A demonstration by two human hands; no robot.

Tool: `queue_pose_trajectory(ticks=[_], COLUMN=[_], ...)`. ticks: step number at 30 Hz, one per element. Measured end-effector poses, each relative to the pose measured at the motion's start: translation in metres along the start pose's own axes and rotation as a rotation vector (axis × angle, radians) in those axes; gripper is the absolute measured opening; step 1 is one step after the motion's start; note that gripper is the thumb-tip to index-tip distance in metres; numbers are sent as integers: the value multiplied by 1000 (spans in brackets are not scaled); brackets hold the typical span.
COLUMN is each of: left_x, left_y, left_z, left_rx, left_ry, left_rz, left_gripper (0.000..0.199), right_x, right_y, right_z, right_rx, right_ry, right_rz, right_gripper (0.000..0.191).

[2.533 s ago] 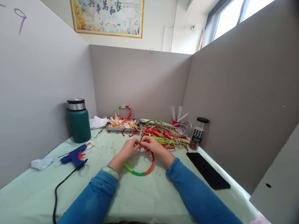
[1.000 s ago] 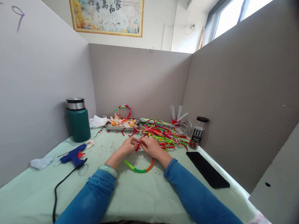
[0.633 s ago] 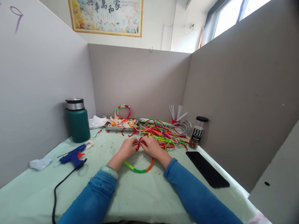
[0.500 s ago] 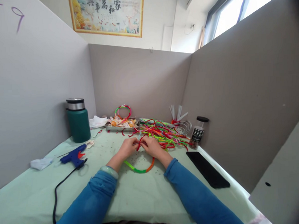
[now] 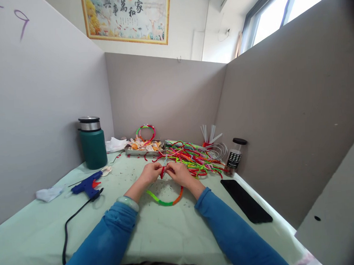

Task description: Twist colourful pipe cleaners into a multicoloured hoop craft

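Note:
A ring wrapped in fuzzy green, yellow-green and orange [image 5: 165, 203] curves below both hands, its upper part hidden by them. At its top, my left hand [image 5: 151, 173] pinches a short piece of red fuzzy stem [image 5: 162, 172]. My right hand [image 5: 178, 172] is closed on the same red stem from the other side, fingertips close to the left ones. Just behind the fingers lies a heap of coloured fuzzy stems [image 5: 196, 157].
A blue glue gun [image 5: 87, 185] with a black cord and a green bottle [image 5: 93, 148] stand left. Behind are a metal tray [image 5: 145, 152] and a finished-looking ring [image 5: 146, 128]. Right are a jar [image 5: 234, 159] and a black slab [image 5: 246, 201].
Both hands have shifted slightly, and the red stem between the fingertips hangs a little further left. The ring below has barely moved.

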State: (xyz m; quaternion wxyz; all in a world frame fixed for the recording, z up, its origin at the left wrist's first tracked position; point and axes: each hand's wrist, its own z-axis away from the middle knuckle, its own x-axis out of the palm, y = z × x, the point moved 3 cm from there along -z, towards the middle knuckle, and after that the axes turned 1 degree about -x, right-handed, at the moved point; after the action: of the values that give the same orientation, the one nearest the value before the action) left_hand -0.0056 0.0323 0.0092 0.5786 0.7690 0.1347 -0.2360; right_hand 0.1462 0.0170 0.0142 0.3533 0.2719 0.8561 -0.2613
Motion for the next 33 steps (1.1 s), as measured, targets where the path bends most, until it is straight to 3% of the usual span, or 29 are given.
queue_pose_trajectory(ticks=[17, 33], left_x=[1, -4], left_y=[-1, 1], left_z=[1, 1], left_rx=[-40, -207], left_ry=[-26, -28], left_rz=[37, 80], left_gripper=[42, 76], right_x=[3, 4], right_y=[-4, -2], right_z=[1, 1], right_rx=[19, 15], right_ry=[12, -2], right_rz=[75, 83], right_gripper=[5, 5])
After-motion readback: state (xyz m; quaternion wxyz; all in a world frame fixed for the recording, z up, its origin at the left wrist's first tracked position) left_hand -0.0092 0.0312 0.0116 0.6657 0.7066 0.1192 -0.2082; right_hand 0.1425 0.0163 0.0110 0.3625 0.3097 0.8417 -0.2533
